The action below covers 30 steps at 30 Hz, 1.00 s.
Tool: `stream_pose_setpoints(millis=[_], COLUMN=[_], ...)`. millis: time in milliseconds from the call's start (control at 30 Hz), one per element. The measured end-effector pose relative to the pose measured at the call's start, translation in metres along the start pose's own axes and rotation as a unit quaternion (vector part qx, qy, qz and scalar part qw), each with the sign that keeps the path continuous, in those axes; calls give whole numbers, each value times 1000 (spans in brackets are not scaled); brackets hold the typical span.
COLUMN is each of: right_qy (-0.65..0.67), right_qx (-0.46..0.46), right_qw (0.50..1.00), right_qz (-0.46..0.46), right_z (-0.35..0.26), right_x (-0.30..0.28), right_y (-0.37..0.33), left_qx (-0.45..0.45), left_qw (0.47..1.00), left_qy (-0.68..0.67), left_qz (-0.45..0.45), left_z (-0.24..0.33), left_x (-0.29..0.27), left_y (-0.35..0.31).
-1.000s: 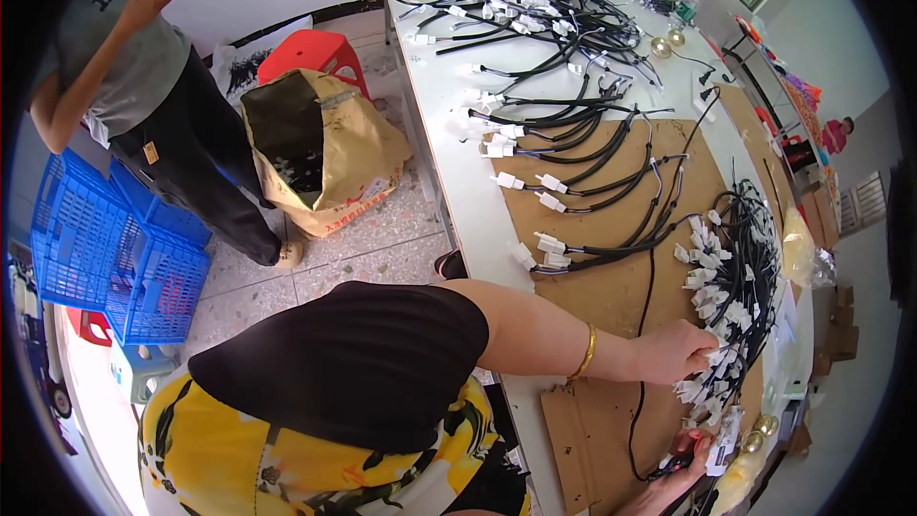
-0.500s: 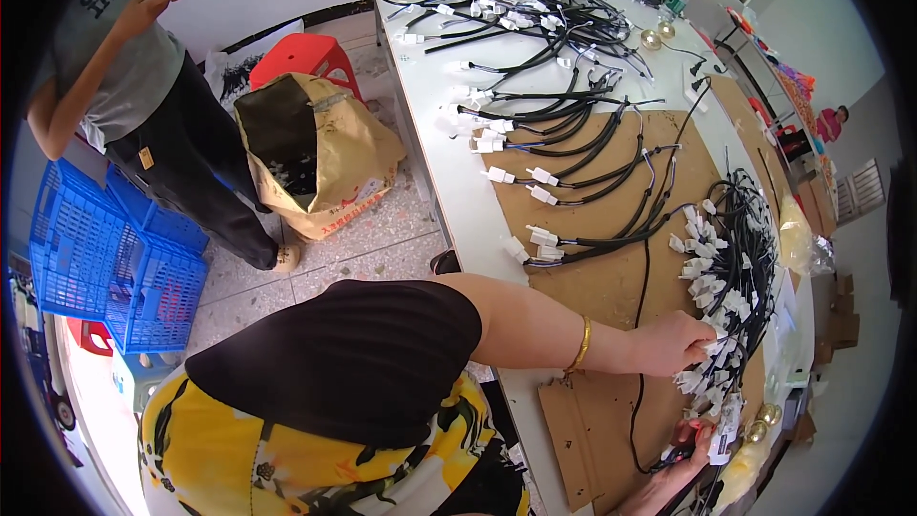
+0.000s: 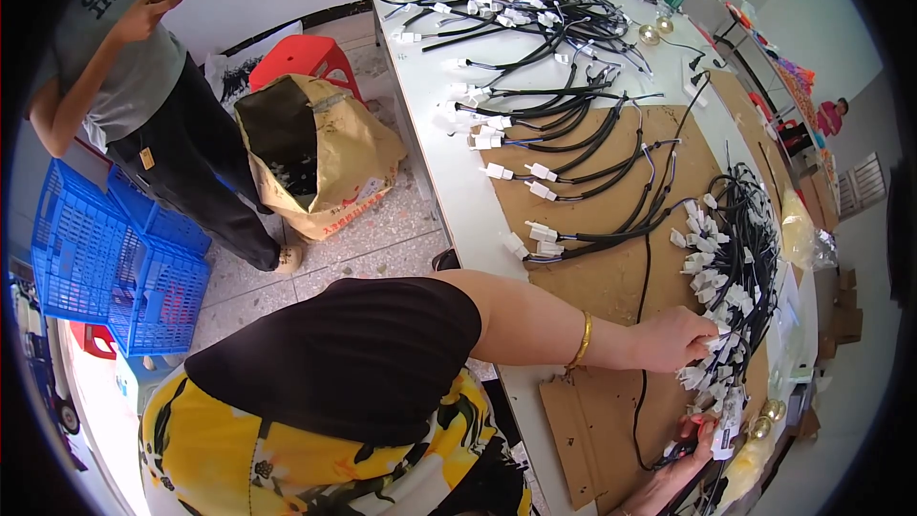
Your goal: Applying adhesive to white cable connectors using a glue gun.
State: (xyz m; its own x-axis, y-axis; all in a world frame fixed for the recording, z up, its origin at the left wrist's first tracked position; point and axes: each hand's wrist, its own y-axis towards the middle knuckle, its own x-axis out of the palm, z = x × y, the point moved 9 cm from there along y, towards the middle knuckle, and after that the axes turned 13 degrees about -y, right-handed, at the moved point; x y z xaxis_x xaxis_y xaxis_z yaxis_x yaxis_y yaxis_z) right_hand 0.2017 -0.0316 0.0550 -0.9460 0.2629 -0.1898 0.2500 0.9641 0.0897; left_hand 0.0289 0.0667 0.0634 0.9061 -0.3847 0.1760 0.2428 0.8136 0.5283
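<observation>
Left hand's fingers (image 3: pixel 702 330) were pinched on a white connector (image 3: pixel 713 343) at the near edge of the black wire pile (image 3: pixel 750 244), which was heaped along the far side of the surface (image 3: pixel 468 217), partly over cardboard (image 3: pixel 611 291). Right hand (image 3: pixel 690 447) was placed beside a white block (image 3: pixel 729 413) at the pile's end; whether its fingers were closed on anything couldn't be told. More wires (image 3: pixel 611 247) were fanned across cardboard and surface, connector ends turned toward the near edge.
</observation>
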Motion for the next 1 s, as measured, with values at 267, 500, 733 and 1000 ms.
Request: stream_pose_setpoints(millis=[267,500,733,1000], right_qy=[-7,30,-14,25], right_qx=[6,17,2,13], right_qw=[1000,999,999,999], right_qz=[-11,23,34,39], right_z=[17,13,12,15], right_x=[-13,-6,-9,-9], right_y=[9,7,10,9], left_qx=[-21,-23,-29,-45], left_qw=[1000,999,999,999], left_qy=[17,14,9,6], left_qz=[-13,-21,-14,11], left_z=[-1,-4,-4,-3], left_x=[1,2,1,-2], left_y=[1,1,0,-1])
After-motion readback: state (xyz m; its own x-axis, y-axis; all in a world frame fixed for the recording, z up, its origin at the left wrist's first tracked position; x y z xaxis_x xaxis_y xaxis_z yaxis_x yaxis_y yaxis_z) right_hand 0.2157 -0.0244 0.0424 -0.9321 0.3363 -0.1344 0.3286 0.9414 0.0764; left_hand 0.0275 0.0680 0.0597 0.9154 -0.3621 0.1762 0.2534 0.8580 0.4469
